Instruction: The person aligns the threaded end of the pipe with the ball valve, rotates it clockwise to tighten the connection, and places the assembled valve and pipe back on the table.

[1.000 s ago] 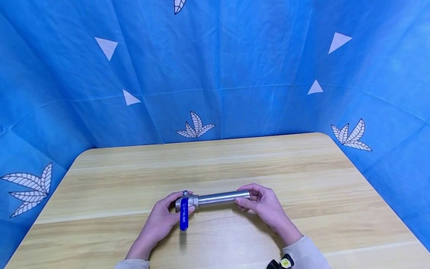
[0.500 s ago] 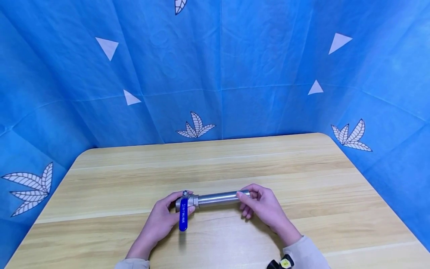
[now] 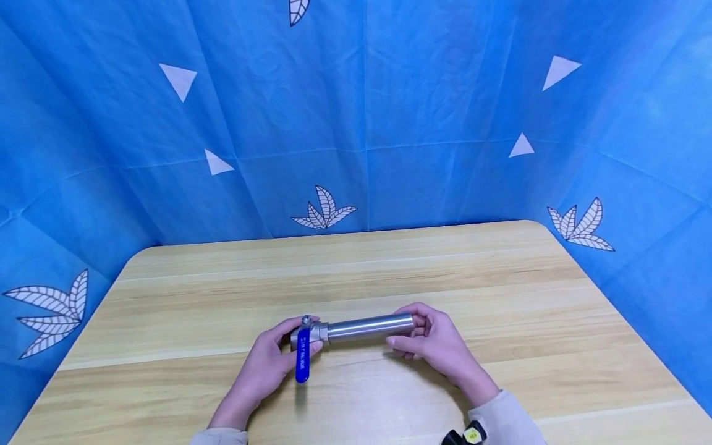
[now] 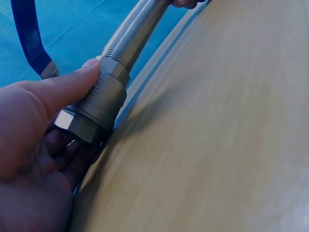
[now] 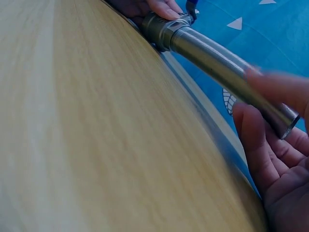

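Observation:
My left hand (image 3: 262, 364) grips the steel body of a ball valve (image 4: 102, 99) just above the table, its thumb lying along the side. The valve's long blue lever (image 3: 302, 360) points toward me. A smooth steel pipe (image 3: 364, 327) sits in the valve's right end, and several threads (image 4: 116, 57) show at the joint in the left wrist view. Around the pipe's free end curl the fingers of my right hand (image 3: 442, 343). In the right wrist view its thumb (image 5: 280, 89) is blurred beside the pipe; exact contact there is hard to tell.
The wooden table (image 3: 500, 278) extends on all sides of the hands. Behind it hangs a blue curtain (image 3: 423, 111) with white triangles and leaf prints. A black device with a yellow label (image 3: 473, 434) is at the right wrist.
My right thumb has gone up over the pipe, then back down to its near side. The lever has swung very slightly left. The left hand keeps its grip on the ball valve.

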A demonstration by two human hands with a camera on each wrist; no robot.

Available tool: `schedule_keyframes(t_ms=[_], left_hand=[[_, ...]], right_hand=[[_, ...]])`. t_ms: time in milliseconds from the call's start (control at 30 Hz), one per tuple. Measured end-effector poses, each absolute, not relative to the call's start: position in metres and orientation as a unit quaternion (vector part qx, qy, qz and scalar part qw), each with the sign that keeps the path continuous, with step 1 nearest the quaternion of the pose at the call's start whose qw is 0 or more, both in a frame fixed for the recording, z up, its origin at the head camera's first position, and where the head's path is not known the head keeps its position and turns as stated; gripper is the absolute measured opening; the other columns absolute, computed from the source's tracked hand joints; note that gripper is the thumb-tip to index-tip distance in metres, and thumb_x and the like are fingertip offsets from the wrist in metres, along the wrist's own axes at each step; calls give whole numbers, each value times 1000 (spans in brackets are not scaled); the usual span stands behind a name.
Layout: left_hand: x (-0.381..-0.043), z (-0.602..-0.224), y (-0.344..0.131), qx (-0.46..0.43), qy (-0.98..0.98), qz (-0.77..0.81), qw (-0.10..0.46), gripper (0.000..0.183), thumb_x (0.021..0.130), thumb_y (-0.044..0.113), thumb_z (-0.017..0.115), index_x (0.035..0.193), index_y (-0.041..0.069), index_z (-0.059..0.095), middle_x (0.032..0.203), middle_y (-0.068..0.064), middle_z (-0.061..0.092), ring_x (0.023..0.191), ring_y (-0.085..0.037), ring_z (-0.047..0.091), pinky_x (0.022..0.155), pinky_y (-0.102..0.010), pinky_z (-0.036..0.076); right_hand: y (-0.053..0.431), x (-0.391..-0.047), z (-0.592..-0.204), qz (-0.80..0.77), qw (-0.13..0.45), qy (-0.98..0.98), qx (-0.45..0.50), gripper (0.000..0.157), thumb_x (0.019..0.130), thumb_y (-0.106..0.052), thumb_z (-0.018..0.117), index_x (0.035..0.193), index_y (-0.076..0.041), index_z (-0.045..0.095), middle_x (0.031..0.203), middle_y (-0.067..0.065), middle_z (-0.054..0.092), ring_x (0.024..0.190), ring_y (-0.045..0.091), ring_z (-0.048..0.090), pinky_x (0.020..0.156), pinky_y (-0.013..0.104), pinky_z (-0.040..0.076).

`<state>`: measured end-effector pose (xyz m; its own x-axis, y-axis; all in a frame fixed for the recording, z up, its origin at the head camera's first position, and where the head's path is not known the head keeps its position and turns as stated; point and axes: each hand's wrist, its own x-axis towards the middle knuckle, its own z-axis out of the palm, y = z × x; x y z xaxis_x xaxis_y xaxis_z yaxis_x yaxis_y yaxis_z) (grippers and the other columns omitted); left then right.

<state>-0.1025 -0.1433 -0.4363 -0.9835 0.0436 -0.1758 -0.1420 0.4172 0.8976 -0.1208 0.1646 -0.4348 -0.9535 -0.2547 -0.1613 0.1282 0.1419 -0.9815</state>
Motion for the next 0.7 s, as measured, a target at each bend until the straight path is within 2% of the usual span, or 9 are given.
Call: schedule_keyframes(t_ms=[300, 467, 700], left_hand=[[-103, -439, -145, -24, 832, 548, 86, 48, 72, 45, 82, 117, 42, 65, 116, 16, 66, 112, -13, 57, 96, -35, 41], [-103, -441, -145, -25, 831, 549, 88, 49, 72, 45, 82, 117, 42, 65, 117, 16, 65, 113, -14, 56, 96, -35, 41], [-104, -442, -144, -21, 834, 545, 82, 45, 74, 42, 82, 116, 43, 66, 115, 17, 66, 110, -12, 57, 97, -35, 41]], right_hand=[[165, -122, -437, -653, 116, 746, -65, 46, 68, -14, 88, 108, -10, 65, 111, 13, 65, 94, 28, 66, 76, 32, 58], [165, -122, -439, -656, 111, 743, -80, 46, 68, -13, 87, 108, -9, 66, 108, 15, 66, 93, 30, 67, 74, 32, 58], [165, -124, -441, -657, 99, 746, -44, 46, 66, -14, 89, 107, -11, 69, 102, 15, 69, 88, 25, 68, 72, 30, 58]])
